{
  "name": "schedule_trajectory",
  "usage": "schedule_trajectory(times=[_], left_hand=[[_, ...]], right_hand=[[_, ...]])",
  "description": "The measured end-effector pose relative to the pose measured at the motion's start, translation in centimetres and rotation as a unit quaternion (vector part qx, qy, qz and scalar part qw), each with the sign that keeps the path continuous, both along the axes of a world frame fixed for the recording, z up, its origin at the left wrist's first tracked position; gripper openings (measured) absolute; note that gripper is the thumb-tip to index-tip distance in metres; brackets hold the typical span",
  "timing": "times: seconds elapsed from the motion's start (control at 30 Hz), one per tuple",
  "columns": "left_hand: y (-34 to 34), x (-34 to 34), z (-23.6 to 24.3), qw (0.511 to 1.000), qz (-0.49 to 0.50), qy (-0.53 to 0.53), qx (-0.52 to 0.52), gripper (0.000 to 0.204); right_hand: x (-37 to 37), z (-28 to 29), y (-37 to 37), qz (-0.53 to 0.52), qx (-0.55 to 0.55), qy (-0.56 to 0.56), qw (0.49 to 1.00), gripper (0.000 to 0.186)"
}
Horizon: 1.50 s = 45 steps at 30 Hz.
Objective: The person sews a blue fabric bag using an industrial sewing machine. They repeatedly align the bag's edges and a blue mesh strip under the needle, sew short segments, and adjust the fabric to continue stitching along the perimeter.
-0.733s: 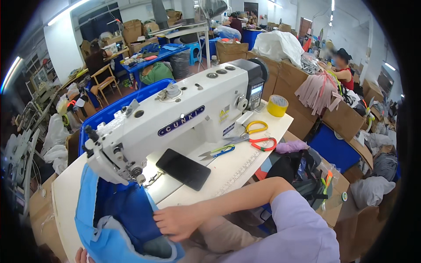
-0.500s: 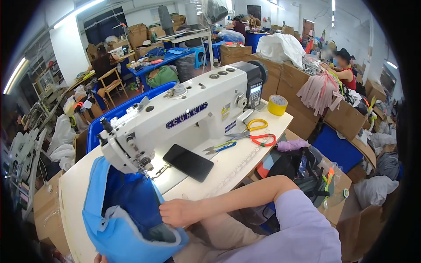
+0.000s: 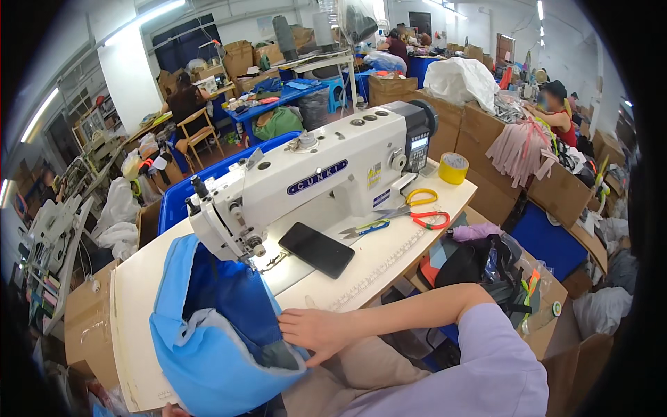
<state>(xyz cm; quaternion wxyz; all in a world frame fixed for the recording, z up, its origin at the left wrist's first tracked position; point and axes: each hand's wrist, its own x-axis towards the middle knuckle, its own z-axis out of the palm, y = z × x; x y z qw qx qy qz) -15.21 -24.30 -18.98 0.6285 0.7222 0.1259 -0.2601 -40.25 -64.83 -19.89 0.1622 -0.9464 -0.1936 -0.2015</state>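
Blue fabric piece point(image 3: 215, 333) bunched on the desk point(image 3: 132, 326), front-left of the white sewing machine point(image 3: 313, 184), its top edge tucked under the needle end. Head view: right hand point(image 3: 321, 333) lies on the fabric's right edge, fingers pinching the fold near the desk's front edge. Fabric sits left of that hand, long axis running from the needle toward the person. Left hand point(image 3: 174, 411) barely shows at the bottom edge under the fabric; can't tell its grip. Right hand is the nearer one. Black phone point(image 3: 316, 249), scissors point(image 3: 415, 214) and yellow tape roll point(image 3: 453, 168) lie to the right. Crowded workshop behind, other people seated.
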Motion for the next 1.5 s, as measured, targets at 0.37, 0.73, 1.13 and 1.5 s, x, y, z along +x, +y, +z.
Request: schedule_trajectory(times=[0.37,0.73,1.13,1.5], left_hand=[[-2.3,-3.7,-5.0,0.925,-0.229,0.196,-0.233,0.079],[-4.5,-1.3,9.5,0.932,-0.243,-0.169,-0.209,0.046],[-16.1,-3.9,14.4,0.603,-0.360,-0.687,0.186,0.038],[-31.3,-1.8,5.6,0.386,-0.619,-0.679,0.086,0.039]], right_hand=[[-0.4,1.3,-1.6,0.048,-0.035,0.006,0.998,0.076],[-0.3,-0.7,-0.5,-0.047,0.023,-0.039,0.998,0.047],[2.0,0.5,0.9,-0.039,0.053,-0.122,0.990,0.032],[4.5,1.0,-2.2,0.000,-0.105,-0.195,0.975,0.021]])
